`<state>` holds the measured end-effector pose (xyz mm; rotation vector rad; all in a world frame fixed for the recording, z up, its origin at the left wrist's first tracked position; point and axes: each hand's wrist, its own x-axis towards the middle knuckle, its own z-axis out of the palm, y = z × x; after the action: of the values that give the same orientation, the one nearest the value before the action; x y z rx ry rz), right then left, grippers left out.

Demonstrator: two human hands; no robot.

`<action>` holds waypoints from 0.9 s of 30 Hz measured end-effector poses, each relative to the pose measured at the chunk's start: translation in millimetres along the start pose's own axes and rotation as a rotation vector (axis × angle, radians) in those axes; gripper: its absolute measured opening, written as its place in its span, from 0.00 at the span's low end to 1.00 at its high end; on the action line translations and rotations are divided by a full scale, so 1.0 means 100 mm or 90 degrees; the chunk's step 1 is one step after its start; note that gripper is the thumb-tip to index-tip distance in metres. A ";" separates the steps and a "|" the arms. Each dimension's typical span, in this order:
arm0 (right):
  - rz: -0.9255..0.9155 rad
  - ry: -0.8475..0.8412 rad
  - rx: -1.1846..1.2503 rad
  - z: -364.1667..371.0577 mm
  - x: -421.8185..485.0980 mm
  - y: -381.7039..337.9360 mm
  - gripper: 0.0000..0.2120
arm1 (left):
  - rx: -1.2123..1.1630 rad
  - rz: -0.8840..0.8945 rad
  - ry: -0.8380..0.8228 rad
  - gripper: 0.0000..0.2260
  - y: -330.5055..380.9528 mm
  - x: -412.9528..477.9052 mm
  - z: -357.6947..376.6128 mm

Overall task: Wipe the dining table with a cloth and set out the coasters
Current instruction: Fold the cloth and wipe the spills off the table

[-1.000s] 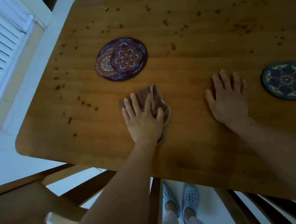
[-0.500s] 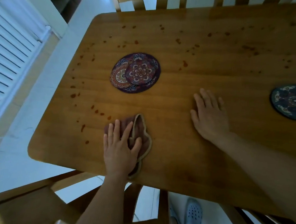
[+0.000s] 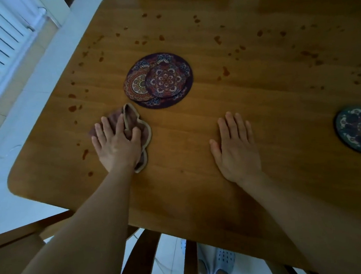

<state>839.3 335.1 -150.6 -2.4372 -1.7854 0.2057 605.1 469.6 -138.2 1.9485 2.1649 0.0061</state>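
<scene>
Cloth (image 3: 134, 120) soft, light, bunches easily, probably best pressed under a flat palm; left hand (image 3: 117, 146) grip spread flat on it, right hand (image 3: 236, 148) grip spread on bench (image 3: 189, 189).

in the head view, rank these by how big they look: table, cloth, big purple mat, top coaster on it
1. table
2 and 3, unranked: big purple mat and cloth look about alike; the cloth is bunched and partly under the left hand
4. top coaster
</scene>
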 end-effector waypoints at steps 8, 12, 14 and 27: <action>-0.002 0.013 -0.005 0.00 -0.01 -0.02 0.32 | 0.009 0.118 0.009 0.29 0.34 -0.73 0.18; 0.000 0.002 -0.001 -0.02 -0.01 -0.01 0.31 | 0.036 0.279 -0.008 0.28 0.33 -1.06 0.24; -0.004 0.008 0.000 -0.02 0.00 0.00 0.32 | 0.057 0.405 -0.038 0.28 0.12 -1.08 0.24; 0.000 -0.005 -0.011 -0.03 0.00 0.00 0.31 | 0.049 0.244 0.010 0.29 -0.30 -0.31 0.09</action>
<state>840.2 335.0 -147.6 -2.4521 -1.7983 0.2007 580.3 434.7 -146.0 2.3819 1.7905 0.0019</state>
